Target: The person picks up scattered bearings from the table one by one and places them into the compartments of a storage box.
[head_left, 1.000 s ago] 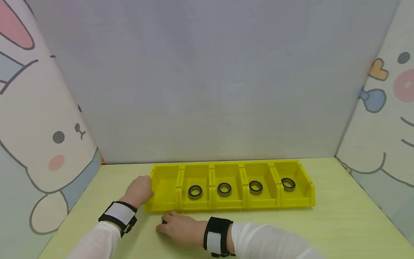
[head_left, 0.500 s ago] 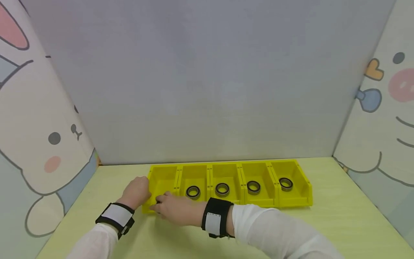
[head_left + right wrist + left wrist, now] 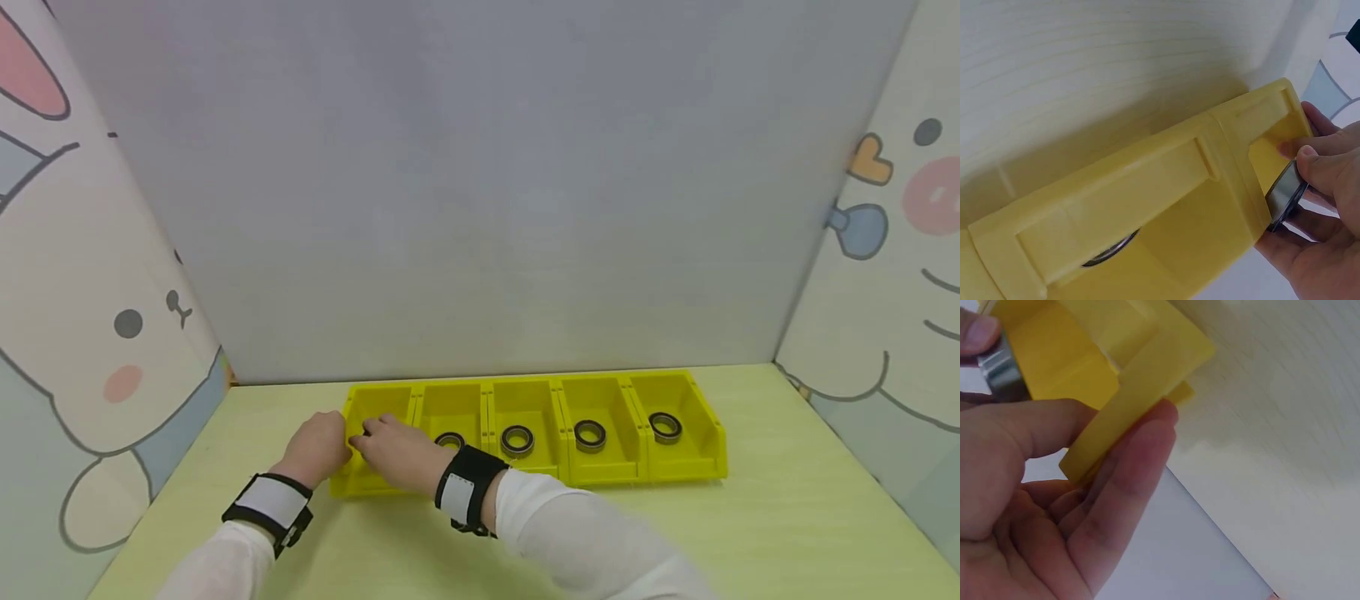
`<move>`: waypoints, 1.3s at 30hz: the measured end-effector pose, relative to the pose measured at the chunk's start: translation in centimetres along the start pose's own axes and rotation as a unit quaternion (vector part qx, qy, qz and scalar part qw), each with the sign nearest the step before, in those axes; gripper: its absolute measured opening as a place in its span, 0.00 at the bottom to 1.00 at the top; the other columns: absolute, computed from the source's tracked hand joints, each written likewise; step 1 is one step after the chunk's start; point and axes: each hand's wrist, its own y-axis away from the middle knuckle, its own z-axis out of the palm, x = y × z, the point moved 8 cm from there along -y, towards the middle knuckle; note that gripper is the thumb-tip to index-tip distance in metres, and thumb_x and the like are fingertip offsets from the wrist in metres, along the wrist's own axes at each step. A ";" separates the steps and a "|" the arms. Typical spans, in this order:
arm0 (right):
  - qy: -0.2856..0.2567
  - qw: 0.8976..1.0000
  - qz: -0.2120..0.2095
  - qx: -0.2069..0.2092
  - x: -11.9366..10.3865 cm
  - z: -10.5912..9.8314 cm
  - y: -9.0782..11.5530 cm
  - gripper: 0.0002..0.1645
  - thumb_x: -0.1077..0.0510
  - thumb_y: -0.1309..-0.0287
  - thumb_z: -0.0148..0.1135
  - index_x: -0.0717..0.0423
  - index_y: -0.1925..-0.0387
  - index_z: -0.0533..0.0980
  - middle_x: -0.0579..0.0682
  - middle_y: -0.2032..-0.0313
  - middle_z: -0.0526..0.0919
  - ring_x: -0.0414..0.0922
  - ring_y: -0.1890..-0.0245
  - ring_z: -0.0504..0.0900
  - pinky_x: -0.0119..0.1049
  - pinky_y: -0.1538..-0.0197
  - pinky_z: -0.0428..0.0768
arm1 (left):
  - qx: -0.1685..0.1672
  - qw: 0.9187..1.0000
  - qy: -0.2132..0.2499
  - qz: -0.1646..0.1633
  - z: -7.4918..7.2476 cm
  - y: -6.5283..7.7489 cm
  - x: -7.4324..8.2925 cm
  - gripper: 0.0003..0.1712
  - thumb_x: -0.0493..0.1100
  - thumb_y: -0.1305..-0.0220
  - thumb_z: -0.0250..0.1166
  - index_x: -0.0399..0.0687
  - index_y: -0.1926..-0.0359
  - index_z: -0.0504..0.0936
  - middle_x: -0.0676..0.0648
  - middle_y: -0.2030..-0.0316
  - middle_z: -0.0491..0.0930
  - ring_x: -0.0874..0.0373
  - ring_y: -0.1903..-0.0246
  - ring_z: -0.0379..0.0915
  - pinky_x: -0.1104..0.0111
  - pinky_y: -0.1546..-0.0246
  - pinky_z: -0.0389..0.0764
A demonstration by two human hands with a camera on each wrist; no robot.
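Observation:
My left hand (image 3: 318, 446) grips the left side wall of a row of yellow storage bins (image 3: 607, 472). In the left wrist view, thumb and fingers clasp that yellow wall (image 3: 1138, 394) from both sides. My right hand (image 3: 401, 452) reaches into the leftmost bin, pinching a ball bearing (image 3: 1286, 194) between thumb and fingers. The bearing's shiny outer ring stands on edge in the right wrist view; from the head view the hand mostly hides it. Other bearings lie flat in the neighbouring bins, one partly covered by my right hand (image 3: 450, 440).
Single bearings lie in the third bin (image 3: 517, 440), the fourth bin (image 3: 590, 435) and the rightmost bin (image 3: 665, 427). The bins stand on a pale yellow table (image 3: 780, 500), near a grey back wall (image 3: 480, 208). Side panels carry cartoon animals.
My right hand has moved from the table in front of the bins up and over the front edge into the leftmost bin, carrying the bearing. My left hand keeps its grip on the side wall.

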 end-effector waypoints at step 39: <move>0.015 0.994 0.098 -0.056 -0.5 3.9 -4.0 0.09 0.52 0.34 0.53 0.46 0.61 0.80 0.44 0.67 0.79 0.39 0.69 0.75 0.29 0.60 0.78 | 0.019 1.000 0.023 -0.006 0.0 0.0 -0.6 0.05 0.32 0.44 0.59 0.37 0.76 0.73 0.46 0.82 0.68 0.55 0.82 0.66 0.69 0.79 0.66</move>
